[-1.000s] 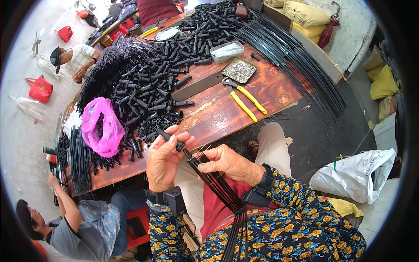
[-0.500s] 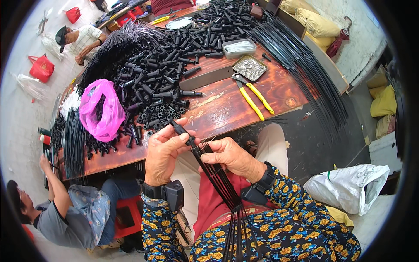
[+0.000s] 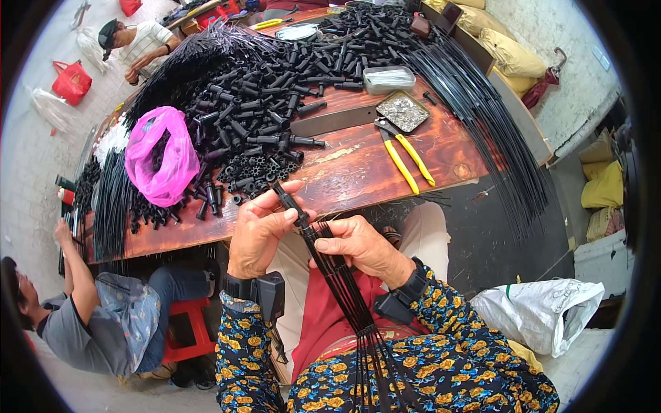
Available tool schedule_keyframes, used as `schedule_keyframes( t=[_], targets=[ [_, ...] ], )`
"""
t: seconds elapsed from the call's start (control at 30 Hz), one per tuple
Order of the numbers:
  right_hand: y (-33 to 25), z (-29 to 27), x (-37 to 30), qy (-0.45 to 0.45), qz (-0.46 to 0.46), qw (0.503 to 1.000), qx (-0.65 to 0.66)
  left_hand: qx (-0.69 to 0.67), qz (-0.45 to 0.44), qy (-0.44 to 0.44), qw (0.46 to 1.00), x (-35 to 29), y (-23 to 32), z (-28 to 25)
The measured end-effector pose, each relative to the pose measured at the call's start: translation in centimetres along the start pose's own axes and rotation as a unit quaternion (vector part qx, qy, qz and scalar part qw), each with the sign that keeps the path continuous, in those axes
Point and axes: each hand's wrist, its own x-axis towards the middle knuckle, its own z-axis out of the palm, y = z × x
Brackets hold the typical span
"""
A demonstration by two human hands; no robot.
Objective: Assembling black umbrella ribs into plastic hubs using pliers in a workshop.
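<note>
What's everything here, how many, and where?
tubular part: one, black, lower centre
rod bundle: one, black, below it
table: one, brown, upper centre
heaped tubes: many, black, on table
loose rods: many, black, table's sides
cutters: one, yellow handles, table's near side
flat bar: one, grey, left of cutters
tray: one, dark, behind cutters
box: one, clear, behind tray
plastic bag: one, pink, table's left
plastic sack: one, white, right floor
other sacks: several, yellow, right side
umbrella: one, dark red, upper right
stool: one, red, lower left
co-workers: two, grey/white tops, left
left hand: one, on tubular part
right hand: one, on rod bundle
</note>
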Motion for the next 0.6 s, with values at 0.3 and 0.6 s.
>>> schedule_keyframes(
  t=[0.3,0.6],
  targets=[
    [0.65,-0.45,0.36,-0.006,0.002,1.0,-0.03,-0.042,0.048,-0.019,0.998,-0.79,-0.86,0.0],
    [0.19,-0.08,-0.03,0.016,-0.007,1.0,-0.026,0.013,0.038,-0.041,0.998,-0.57,-0.51,0.5]
  ],
)
